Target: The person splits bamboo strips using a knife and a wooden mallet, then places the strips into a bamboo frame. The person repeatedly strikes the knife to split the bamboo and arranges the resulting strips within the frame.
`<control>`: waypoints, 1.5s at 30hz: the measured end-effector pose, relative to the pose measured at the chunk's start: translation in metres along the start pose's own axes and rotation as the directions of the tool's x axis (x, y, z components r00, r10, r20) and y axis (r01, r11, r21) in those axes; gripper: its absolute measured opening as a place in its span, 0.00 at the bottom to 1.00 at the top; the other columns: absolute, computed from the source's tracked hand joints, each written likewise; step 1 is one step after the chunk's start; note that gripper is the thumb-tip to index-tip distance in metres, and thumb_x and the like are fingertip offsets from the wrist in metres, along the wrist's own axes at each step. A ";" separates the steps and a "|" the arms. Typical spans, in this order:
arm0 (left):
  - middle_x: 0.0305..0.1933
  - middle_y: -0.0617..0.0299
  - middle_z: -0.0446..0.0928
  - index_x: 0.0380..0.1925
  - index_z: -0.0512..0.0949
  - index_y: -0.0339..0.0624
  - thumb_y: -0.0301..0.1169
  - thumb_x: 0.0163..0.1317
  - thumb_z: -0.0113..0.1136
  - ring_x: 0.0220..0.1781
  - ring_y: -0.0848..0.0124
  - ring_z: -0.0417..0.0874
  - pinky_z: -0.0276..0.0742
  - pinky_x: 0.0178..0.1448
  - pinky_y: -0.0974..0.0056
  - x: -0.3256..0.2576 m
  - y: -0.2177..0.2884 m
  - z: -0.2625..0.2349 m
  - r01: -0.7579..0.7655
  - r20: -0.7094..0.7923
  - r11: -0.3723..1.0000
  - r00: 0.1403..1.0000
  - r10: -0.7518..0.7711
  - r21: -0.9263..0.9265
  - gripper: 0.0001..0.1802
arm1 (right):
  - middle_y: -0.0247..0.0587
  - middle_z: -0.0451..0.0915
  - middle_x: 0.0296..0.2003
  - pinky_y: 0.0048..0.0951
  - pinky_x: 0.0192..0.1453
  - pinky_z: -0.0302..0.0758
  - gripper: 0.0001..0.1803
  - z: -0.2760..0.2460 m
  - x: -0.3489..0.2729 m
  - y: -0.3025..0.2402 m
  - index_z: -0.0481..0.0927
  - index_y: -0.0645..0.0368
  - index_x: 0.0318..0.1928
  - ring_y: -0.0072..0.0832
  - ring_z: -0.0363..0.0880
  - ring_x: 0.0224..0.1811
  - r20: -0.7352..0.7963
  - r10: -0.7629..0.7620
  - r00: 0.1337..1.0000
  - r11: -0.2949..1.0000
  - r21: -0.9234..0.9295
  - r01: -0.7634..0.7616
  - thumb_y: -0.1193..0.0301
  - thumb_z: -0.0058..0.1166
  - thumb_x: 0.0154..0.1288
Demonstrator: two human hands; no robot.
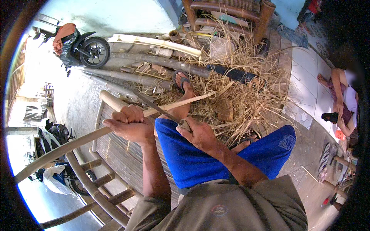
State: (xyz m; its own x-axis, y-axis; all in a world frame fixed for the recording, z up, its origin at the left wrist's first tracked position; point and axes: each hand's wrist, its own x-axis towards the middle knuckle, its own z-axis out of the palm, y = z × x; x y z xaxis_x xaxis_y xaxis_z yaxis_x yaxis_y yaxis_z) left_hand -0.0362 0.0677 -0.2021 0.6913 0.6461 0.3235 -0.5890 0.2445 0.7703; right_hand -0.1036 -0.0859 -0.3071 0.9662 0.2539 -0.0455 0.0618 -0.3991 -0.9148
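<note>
My left hand (131,125) is closed round a long, pale bamboo strip (179,102). To the right the strip reaches out over the shavings; a long bamboo length (65,150) runs left from the same hand and looks like its other part. My right hand (198,134) grips a knife by its handle, mostly hidden in the fist, just above my blue-clad knee. The knife's dark blade (152,104) points up and left, crossing the strip between my two hands. Whether its edge touches the strip, I cannot tell.
Curly bamboo shavings (266,100) heap round my sandalled feet. Bamboo poles (135,78) and a split piece (158,43) lie ahead. A bamboo chair (104,179) stands at left, motorbikes (83,48) farther off. Another person (341,96) sits at right; a bamboo seat (227,8) is at the far side.
</note>
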 end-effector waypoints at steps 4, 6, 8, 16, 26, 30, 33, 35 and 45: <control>0.12 0.71 0.48 0.15 0.56 0.55 0.61 0.75 0.37 0.12 0.78 0.43 0.40 0.15 0.68 0.010 0.003 -0.012 -0.015 0.030 0.998 0.999 0.013 0.053 0.32 | 0.53 0.82 0.29 0.48 0.38 0.79 0.23 0.007 0.002 0.004 0.76 0.59 0.45 0.53 0.84 0.35 0.039 -0.024 0.999 0.998 -0.065 0.027 0.49 0.53 0.70; 0.12 0.71 0.47 0.15 0.56 0.55 0.61 0.75 0.36 0.12 0.78 0.43 0.38 0.15 0.67 0.011 0.003 -0.015 -0.039 0.011 0.994 0.999 0.038 0.097 0.32 | 0.51 0.82 0.28 0.48 0.37 0.79 0.23 0.006 -0.004 0.000 0.76 0.58 0.45 0.52 0.84 0.33 0.046 0.015 0.999 0.998 -0.067 -0.012 0.49 0.53 0.70; 0.12 0.71 0.47 0.15 0.56 0.55 0.61 0.74 0.36 0.12 0.78 0.42 0.38 0.16 0.67 0.011 0.002 -0.014 0.002 0.025 0.999 1.000 -0.003 0.032 0.32 | 0.52 0.81 0.27 0.48 0.35 0.78 0.23 0.003 -0.005 -0.003 0.76 0.58 0.45 0.52 0.84 0.32 0.033 -0.056 0.998 0.998 -0.023 0.057 0.49 0.53 0.71; 0.12 0.71 0.47 0.17 0.51 0.54 0.63 0.74 0.35 0.14 0.78 0.44 0.38 0.18 0.68 0.006 -0.002 0.005 -0.018 0.031 0.998 0.999 0.016 0.054 0.33 | 0.58 0.81 0.27 0.51 0.36 0.78 0.26 -0.005 0.017 0.037 0.77 0.60 0.43 0.55 0.83 0.32 -0.040 0.095 0.995 0.995 -0.035 -0.096 0.47 0.51 0.70; 0.12 0.72 0.44 0.17 0.49 0.53 0.62 0.73 0.41 0.14 0.79 0.44 0.38 0.18 0.69 0.023 -0.005 0.002 -0.082 -0.123 0.957 0.985 0.120 0.277 0.33 | 0.51 0.81 0.26 0.49 0.33 0.78 0.24 0.044 0.037 0.119 0.74 0.59 0.42 0.51 0.83 0.29 -0.078 0.072 0.994 0.994 -0.074 -0.078 0.48 0.54 0.69; 0.12 0.73 0.44 0.17 0.49 0.53 0.63 0.73 0.41 0.14 0.79 0.42 0.38 0.17 0.70 0.030 -0.011 -0.006 -0.110 -0.181 0.922 0.965 0.188 0.371 0.34 | 0.58 0.81 0.29 0.51 0.39 0.79 0.35 0.041 0.034 0.202 0.77 0.62 0.44 0.55 0.83 0.35 -0.092 0.421 0.903 0.841 -0.333 -0.426 0.38 0.46 0.69; 0.12 0.73 0.44 0.17 0.49 0.53 0.63 0.73 0.40 0.14 0.79 0.43 0.38 0.17 0.70 0.034 -0.008 -0.014 -0.093 -0.066 0.931 0.990 0.124 0.354 0.34 | 0.61 0.82 0.33 0.51 0.43 0.79 0.36 0.032 0.035 0.253 0.78 0.65 0.49 0.56 0.83 0.39 -0.111 0.384 0.917 0.868 -0.295 -0.400 0.39 0.45 0.70; 0.13 0.72 0.46 0.17 0.51 0.53 0.62 0.74 0.40 0.15 0.80 0.47 0.41 0.18 0.71 0.033 -0.009 -0.015 -0.059 -0.157 0.949 0.981 0.112 0.311 0.33 | 0.60 0.83 0.35 0.49 0.44 0.78 0.36 0.022 0.038 0.272 0.76 0.67 0.53 0.55 0.83 0.40 -0.163 0.419 0.893 0.856 -0.257 -0.448 0.42 0.48 0.70; 0.14 0.68 0.55 0.14 0.56 0.54 0.58 0.76 0.35 0.15 0.75 0.57 0.56 0.20 0.69 0.000 -0.054 0.042 -0.040 -0.047 0.982 0.998 0.050 0.184 0.32 | 0.57 0.82 0.33 0.49 0.40 0.78 0.36 -0.020 0.020 0.238 0.75 0.66 0.54 0.48 0.83 0.33 -0.084 0.507 0.858 0.836 -0.195 -0.513 0.40 0.47 0.70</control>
State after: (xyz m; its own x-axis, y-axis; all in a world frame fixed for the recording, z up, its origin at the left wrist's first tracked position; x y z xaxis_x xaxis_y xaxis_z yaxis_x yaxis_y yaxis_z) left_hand 0.0133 0.0242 -0.2200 0.6407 0.6907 0.3353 -0.5294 0.0812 0.8444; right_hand -0.0649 -0.1930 -0.5174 0.8812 -0.0584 -0.4692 -0.3951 -0.6359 -0.6629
